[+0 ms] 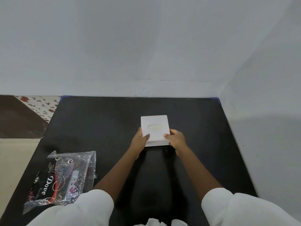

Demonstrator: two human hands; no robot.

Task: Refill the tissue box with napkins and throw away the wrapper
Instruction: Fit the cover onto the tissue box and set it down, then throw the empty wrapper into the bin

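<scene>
plain grey walls meet in a corner behind a black table (pixel 105 128), and the white tissue box (pixel 155 130) sits near the middle of it, well clear of the far edge, its oval slot facing up. something pale shows through that slot, which suggests the napkins may be inside, though the box is closed and how full it is cannot be told. the left hand (pixel 140 138) grips the near left side of the box, thumb laid on the top face, and the right hand (pixel 176 139) grips the near right side in the same way, thumb on top and fingers wrapped down the edge. both forearms reach straight forward from white sleeves (pixel 84 207), roughly parallel, wrists low by the table. whether the box rests fully on the surface or is lifted slightly at its near edge is unclear. off to the left, well apart from the box and near the table's front corner, lies a crumpled clear wrapper (pixel 63 178) with dark printing, and it looks flat and emptied. judging from this, the refilling appears finished or nearly so, while throwing the wrapper away is not yet done.
</scene>
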